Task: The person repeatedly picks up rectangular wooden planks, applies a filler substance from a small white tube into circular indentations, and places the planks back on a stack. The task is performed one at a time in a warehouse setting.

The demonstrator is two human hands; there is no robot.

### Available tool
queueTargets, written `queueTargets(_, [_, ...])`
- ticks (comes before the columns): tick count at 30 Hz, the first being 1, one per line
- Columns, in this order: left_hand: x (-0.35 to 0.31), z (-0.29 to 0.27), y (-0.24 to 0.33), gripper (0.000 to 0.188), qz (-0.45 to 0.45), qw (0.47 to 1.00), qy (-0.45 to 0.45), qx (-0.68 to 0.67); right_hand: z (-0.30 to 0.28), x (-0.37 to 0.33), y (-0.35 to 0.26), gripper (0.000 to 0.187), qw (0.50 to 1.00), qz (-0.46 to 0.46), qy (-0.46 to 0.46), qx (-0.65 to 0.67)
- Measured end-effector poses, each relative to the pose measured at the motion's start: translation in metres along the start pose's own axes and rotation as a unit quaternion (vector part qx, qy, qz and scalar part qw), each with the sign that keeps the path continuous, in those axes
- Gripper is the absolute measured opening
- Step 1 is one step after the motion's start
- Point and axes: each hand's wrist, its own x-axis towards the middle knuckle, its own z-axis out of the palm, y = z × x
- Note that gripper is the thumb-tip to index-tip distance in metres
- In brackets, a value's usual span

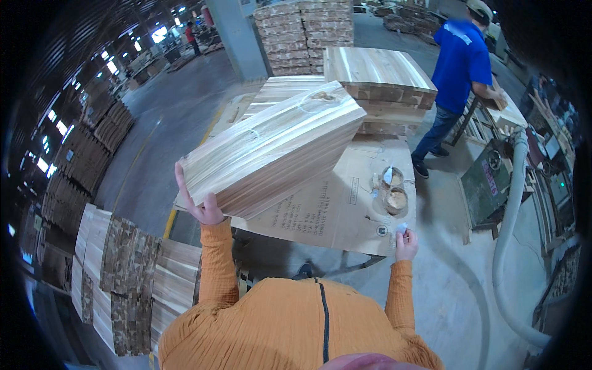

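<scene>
Your left hand point(207, 209) is gripping the wooden board point(265, 157) at one end; it's looking stiff, maybe heavy, suiting two-end holding. Your right hand point(406, 245) seems to be pinching a white bit point(402, 227).

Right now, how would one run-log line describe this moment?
left hand: gripping wooden piece | right hand: pinching small pale item near cardboard edge | around: stacked wooden panels, person in blue

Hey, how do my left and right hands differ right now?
The left hand holds a large wooden piece by its left end, while the right hand seems to pinch something small and whitish by the cardboard's edge. The left's fingers are spread wide; the right's are drawn together. Both are bare, with orange sleeves.
</scene>
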Motion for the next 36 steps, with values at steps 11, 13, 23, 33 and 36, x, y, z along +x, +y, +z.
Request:
queueTargets(11, [0.002,0.007,0.002,0.075,0.039,0.998,0.011,0.056,-0.002,0.019,0.018,0.024,0.983,0.009,-0.015,-0.185])
queueTargets(13, [0.007,0.008,0.002,0.073,0.034,0.997,0.013,0.072,0.003,0.023,0.026,0.027,0.978,0.025,-0.013,-0.205])
queueTargets(23, [0.012,0.015,-0.002,0.07,-0.008,0.999,0.019,0.042,-0.01,0.023,0.01,0.019,0.995,0.029,0.024,-0.091])
queueTargets(33, [0.018,0.009,-0.011,0.066,0.013,0.996,0.02,0.089,-0.015,0.096,0.001,0.042,0.979,-0.023,0.16,-0.12])
queueTargets(36, [0.021,0.013,-0.015,0.065,-0.021,1.0,0.009,0.019,0.009,0.098,0.06,0.062,0.964,0.192,0.176,-0.061])
